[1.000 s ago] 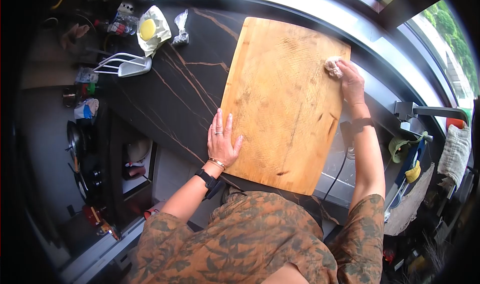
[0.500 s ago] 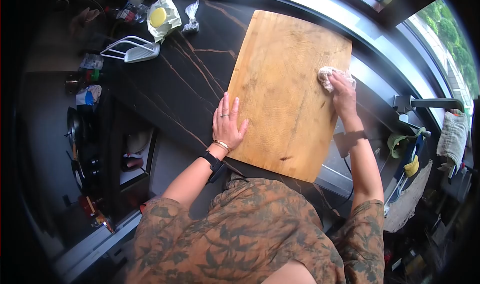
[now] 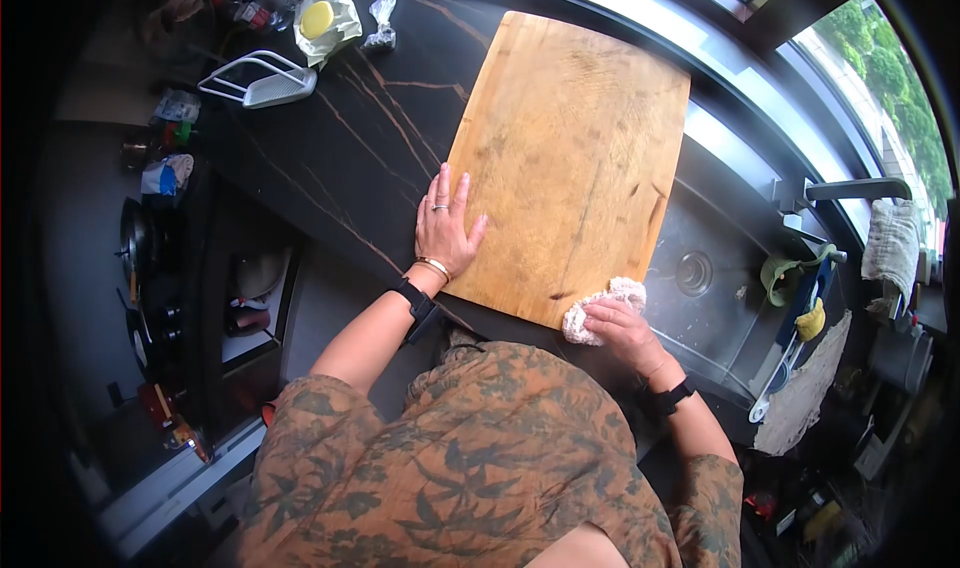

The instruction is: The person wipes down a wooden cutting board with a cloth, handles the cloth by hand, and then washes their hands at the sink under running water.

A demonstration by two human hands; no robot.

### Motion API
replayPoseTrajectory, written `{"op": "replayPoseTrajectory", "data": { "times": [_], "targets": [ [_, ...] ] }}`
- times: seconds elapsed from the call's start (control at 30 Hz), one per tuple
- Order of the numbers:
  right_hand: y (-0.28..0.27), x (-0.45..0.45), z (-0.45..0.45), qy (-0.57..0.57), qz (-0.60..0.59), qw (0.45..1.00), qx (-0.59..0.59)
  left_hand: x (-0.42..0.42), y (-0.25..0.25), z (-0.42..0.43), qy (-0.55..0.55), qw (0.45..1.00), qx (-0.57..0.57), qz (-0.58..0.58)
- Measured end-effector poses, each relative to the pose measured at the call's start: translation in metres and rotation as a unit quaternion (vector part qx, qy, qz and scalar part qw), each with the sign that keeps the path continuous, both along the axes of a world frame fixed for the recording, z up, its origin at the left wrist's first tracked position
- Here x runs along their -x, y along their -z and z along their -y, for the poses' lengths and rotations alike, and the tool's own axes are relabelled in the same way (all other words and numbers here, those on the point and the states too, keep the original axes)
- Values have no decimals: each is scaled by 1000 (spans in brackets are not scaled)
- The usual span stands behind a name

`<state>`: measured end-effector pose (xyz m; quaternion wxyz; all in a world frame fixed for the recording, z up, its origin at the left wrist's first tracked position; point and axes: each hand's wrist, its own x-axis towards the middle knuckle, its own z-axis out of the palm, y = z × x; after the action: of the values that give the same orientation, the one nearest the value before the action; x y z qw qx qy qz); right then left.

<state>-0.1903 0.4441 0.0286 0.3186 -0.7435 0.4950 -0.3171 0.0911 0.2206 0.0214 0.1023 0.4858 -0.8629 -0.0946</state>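
Note:
A large wooden cutting board [image 3: 570, 158] lies on the dark counter, its right side reaching over the sink. Along its left edge my left hand [image 3: 447, 230] rests flat, fingers spread, with a ring and bracelet showing. My right hand [image 3: 622, 330] is closed on a crumpled white cloth [image 3: 590, 318], pressed at the board's near right corner. Part of the cloth hangs past the board's near edge. Dark stains and scratches mark the wood.
The steel sink [image 3: 715, 228] with its drain and a faucet [image 3: 850, 190] sits at right. A towel [image 3: 888, 240] hangs beyond it. On the far left counter are a white rack [image 3: 278, 88], a yellow round thing on paper [image 3: 317, 19] and a small plastic bag [image 3: 382, 20].
My right hand has brought the cloth from the board's far right edge down to its near right corner. My left hand stays on the left edge.

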Motion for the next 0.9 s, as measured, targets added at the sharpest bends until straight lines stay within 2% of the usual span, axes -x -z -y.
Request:
{"op": "replayPoseTrajectory", "data": {
  "times": [0.07,0.37,0.53,0.6,0.73,0.77,0.9],
  "targets": [
    [-6,15,31,-5,2,1000,17,1,-1,1,4,1000,-1,-4],
    [2,96,185,135,-68,985,82,1,-6,3,5,1000,-28,1],
    [8,128,240,222,-97,968,57,1,-7,6,9,999,-41,6],
    [17,144,262,262,-58,962,58,1,-8,6,8,999,-50,5],
    [26,172,301,336,-73,936,78,-2,-3,7,12,999,-45,1],
    [32,177,309,367,-13,929,51,-2,-3,7,11,999,-48,2],
    [26,190,324,394,-65,917,24,-2,-4,8,7,999,-47,1]
  ]
}}
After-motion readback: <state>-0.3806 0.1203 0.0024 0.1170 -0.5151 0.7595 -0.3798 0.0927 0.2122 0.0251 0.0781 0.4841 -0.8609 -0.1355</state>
